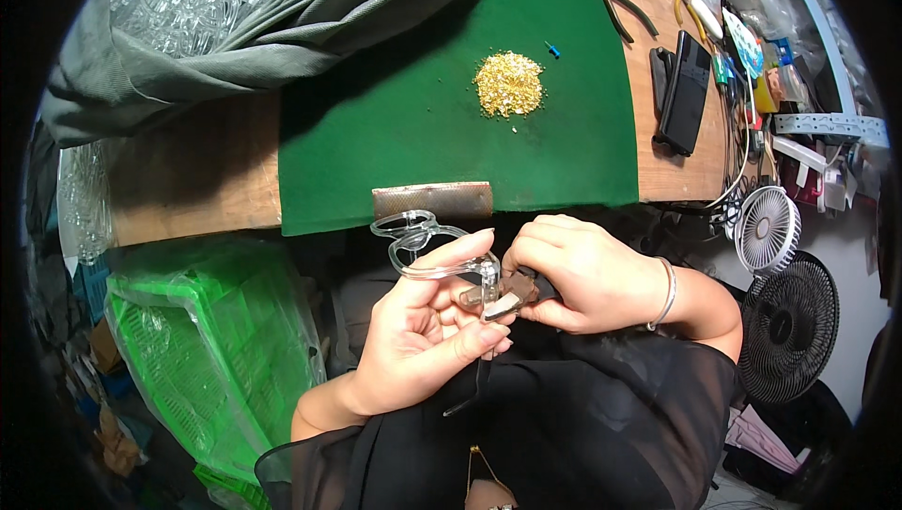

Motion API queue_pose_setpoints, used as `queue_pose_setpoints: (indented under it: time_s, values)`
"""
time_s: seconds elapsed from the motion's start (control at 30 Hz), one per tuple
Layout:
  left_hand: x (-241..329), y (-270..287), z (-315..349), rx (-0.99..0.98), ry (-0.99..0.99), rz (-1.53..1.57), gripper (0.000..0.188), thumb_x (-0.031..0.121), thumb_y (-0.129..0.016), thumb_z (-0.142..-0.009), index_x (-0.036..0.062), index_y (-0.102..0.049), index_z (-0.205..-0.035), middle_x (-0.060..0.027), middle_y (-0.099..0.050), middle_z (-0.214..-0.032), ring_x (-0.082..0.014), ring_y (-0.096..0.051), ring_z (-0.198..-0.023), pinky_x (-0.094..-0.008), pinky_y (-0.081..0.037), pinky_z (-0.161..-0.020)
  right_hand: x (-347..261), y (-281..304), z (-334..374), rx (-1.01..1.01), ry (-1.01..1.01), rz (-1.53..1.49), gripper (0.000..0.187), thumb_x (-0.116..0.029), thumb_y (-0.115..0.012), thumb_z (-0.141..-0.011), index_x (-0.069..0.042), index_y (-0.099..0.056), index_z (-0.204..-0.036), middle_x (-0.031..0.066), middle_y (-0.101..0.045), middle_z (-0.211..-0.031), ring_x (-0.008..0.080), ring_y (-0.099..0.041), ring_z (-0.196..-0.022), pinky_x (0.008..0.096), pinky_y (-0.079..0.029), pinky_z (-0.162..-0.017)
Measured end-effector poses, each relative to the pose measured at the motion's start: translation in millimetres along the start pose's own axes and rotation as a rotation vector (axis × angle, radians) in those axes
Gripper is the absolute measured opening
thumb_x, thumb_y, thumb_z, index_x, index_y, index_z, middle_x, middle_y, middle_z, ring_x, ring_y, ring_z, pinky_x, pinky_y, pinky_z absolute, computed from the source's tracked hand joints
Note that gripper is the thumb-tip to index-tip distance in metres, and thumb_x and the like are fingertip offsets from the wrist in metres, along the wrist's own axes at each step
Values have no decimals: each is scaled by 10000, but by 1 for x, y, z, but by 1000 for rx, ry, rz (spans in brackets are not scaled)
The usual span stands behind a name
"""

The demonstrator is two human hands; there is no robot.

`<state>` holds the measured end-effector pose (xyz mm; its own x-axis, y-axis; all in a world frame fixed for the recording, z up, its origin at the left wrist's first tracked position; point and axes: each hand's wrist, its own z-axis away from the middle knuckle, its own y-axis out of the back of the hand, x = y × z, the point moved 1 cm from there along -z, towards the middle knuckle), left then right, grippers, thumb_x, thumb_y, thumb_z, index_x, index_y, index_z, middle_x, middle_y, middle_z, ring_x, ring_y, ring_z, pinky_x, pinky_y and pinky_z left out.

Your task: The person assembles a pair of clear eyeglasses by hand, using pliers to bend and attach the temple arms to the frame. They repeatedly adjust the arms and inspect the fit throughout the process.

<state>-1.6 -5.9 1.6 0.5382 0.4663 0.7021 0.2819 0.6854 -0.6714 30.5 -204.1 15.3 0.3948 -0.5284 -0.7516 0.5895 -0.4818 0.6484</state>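
My left hand grips a clear plastic eyeglass frame just beyond the table's near edge. A folded temple of the frame sits between its fingers, and a thin dark tip hangs below. My right hand, with a bangle at its wrist, is closed around pliers. Their jaws meet the frame at its hinge end, close to the left fingertips; the handles are mostly hidden in the palm. A heap of tiny gold-coloured metal pieces lies on the green mat.
A small blue pin lies near the heap. A curved metal plate sits at the mat's near edge. Another pair of pliers and a phone lie to the right. Grey cloth covers clear frames; a green crate stands lower left.
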Motion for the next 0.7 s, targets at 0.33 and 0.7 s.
queue_pose_setpoints:
  time_s: [0.33, 0.7]
  values:
    - [-8, 5, -5, 31, -63, -126, 612, -86, -567, -832, 10, -288, -1368, -111, -578, -1006, -112, -594, -854, -231, -518, -765, 7, -6, -5, -70, -99, -38, 287, -224, -705, -705, -12, -553, -824, 134, -585, -737, 327, -591, -711, 396, -472, -672]
    - [28, 19, -10, 37, -63, 134, 600, -38, -592, -829, 44, -302, -1348, -157, -529, -1130, -157, -618, -805, -256, -521, -714, 61, -22, -15, 298, -203, 406, 467, -69, -669, -650, -14, -526, -1091, 137, -508, -1059, 301, -557, -852, 373, -448, -729]
